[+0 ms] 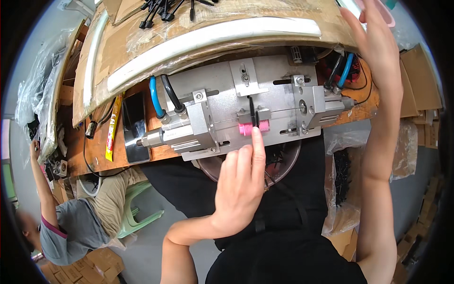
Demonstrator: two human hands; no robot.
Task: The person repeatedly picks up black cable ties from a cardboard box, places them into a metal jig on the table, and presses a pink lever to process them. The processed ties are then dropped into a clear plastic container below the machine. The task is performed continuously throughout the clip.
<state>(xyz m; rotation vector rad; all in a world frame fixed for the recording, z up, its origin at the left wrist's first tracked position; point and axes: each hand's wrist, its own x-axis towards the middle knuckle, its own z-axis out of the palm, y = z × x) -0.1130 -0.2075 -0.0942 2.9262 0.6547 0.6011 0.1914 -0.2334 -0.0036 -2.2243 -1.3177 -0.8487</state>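
The index finger of my left hand (239, 189) is stretched out, its tip touching the near end of a thin black stick (251, 111). My other left fingers are bent and the thumb is hidden. Under that fingertip lies a pink block (246, 128), mounted at the middle of a metal fixture (227, 102). Two metal cylinders, the left cylinder (189, 135) and the right cylinder (321, 111), face the block from either side. My right hand (376, 38) is raised at the upper right, thumb apart from the fingers, by a pink basin (385, 14); the frame edge cuts it off.
A cardboard-covered shelf (213, 40) carries several black sticks (165, 9). Left of the fixture lie a phone (135, 125) and a yellow packet (113, 128). A bowl (288, 165) sits below the fixture. A co-worker (75, 232) sits at the left near a green stool (135, 208).
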